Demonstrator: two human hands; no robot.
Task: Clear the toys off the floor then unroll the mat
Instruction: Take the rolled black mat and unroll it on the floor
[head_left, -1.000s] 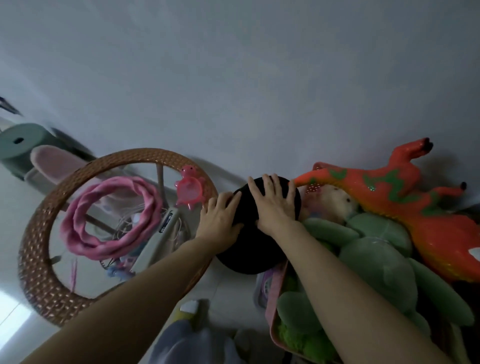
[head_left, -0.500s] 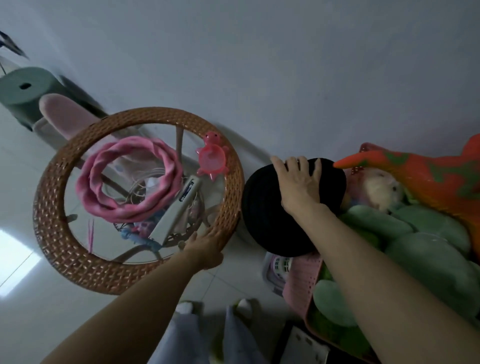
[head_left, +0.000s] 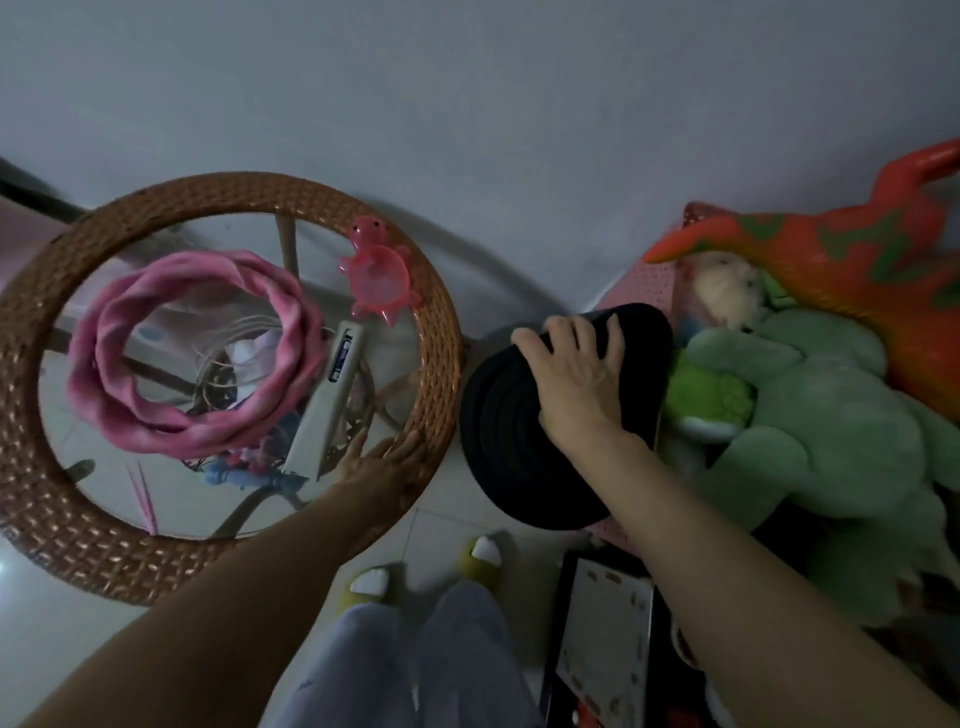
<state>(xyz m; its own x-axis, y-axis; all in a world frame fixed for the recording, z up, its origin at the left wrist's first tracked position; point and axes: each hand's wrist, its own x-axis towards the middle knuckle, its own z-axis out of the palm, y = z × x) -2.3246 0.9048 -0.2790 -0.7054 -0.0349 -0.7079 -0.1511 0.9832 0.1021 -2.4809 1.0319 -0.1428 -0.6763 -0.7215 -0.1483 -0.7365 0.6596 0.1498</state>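
A rolled black mat stands on end between a round wicker table and a pink basket of toys. My right hand grips the top of the roll, fingers curled over its far edge. My left hand rests flat with straight fingers on the wicker rim of the table. Piled in the pink basket at the right are a large green plush toy, a cream plush and an orange inflatable animal.
On the glass tabletop lie a twisted pink ring, a pink turtle toy and a white tube. My slippered feet stand on the white tiled floor. A black framed board lies by the basket. A grey wall is behind.
My left hand left the mat and moved down-left onto the table's rim. My right hand stayed on the roll, which now tilts toward me. The view has dropped lower.
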